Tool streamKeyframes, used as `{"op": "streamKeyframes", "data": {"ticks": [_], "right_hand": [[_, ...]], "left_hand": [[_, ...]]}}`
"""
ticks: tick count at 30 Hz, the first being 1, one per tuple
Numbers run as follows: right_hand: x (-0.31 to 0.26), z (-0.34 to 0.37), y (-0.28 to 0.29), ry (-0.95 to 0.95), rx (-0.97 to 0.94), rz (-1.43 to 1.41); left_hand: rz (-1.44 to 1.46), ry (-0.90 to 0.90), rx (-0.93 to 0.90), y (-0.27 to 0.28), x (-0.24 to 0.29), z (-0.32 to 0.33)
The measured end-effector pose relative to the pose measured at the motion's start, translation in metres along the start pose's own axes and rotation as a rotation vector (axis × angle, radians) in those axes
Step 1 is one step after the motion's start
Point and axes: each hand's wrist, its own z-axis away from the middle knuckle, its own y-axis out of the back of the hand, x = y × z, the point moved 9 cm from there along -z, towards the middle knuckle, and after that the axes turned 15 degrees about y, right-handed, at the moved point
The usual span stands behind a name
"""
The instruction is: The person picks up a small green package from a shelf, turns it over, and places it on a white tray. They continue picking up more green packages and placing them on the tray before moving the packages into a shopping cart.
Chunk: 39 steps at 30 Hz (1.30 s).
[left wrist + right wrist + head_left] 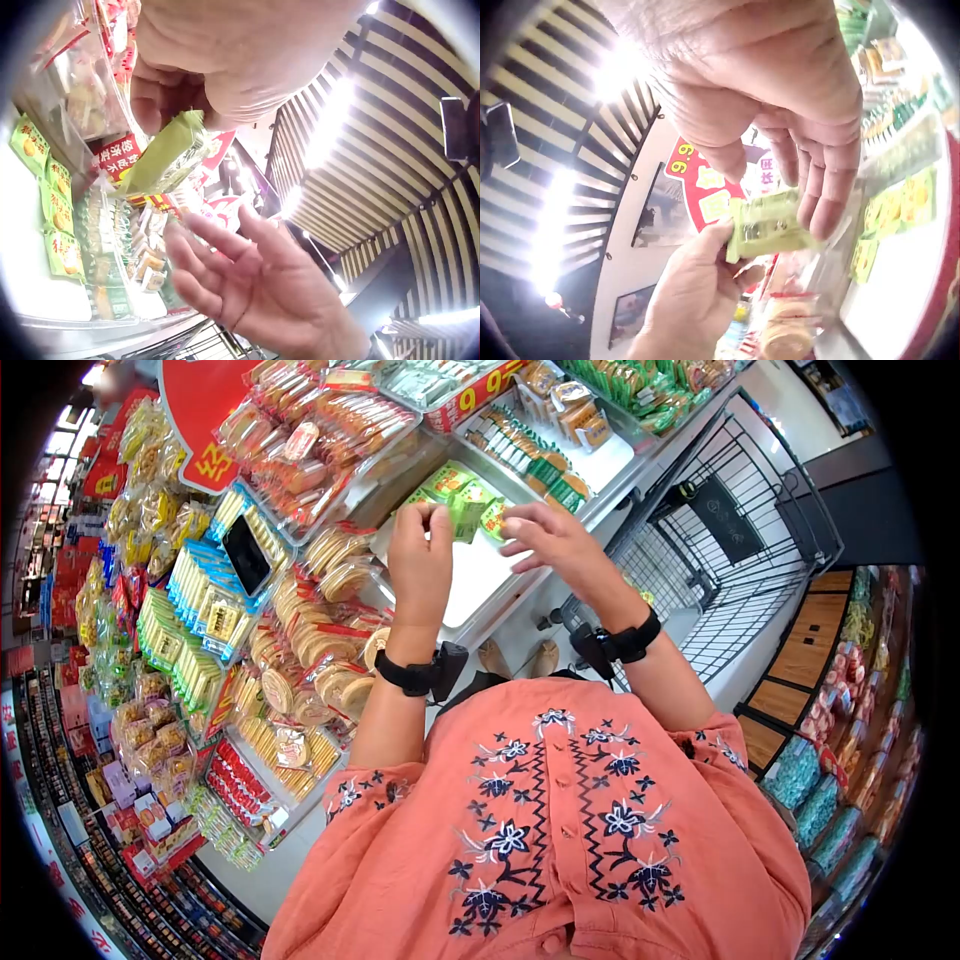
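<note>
A small green snack packet (769, 225) is pinched at one end by my left hand (421, 565), its free end pointing toward the right hand. In the left wrist view the packet (169, 154) hangs from the thumb and fingers. My right hand (575, 555) is held a short way off, palm inward, its fingers loosely bent with nothing in them. Seen from the right wrist, its fingertips overlap the packet's far end. Below both hands, several similar green packets (58, 210) lie in a row on a white display tray (480, 595).
Wrapped round biscuits (300, 645) and red-wrapped snacks (310, 450) fill trays on the left, with a phone (247, 555) lying among the packs. Beyond the tray are green and brown packs (530, 455). A shopping cart (720, 530) stands at the right.
</note>
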Motion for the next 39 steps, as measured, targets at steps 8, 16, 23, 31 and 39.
{"op": "streamKeyframes", "data": {"ticks": [8,16,23,31,39], "right_hand": [[0.024,-0.018,-0.029,-0.008,-0.033,-0.432],[0.013,-0.016,-0.021,-0.058,-0.08,-0.419],[0.019,-0.012,-0.023,-0.097,-0.121,-0.392],[0.027,-0.011,-0.021,-0.157,-0.111,-0.336],[0.044,-0.022,-0.01,-0.175,-0.053,-0.229]], "left_hand": [[-0.218,-0.485,0.023,-0.022,0.064,0.045],[0.145,0.029,-0.098,0.008,-0.009,-0.001],[0.497,0.47,-0.511,-0.027,-0.045,0.005],[0.592,0.514,-0.563,-0.038,-0.046,0.014],[0.627,0.612,-0.406,-0.03,-0.072,0.011]]}}
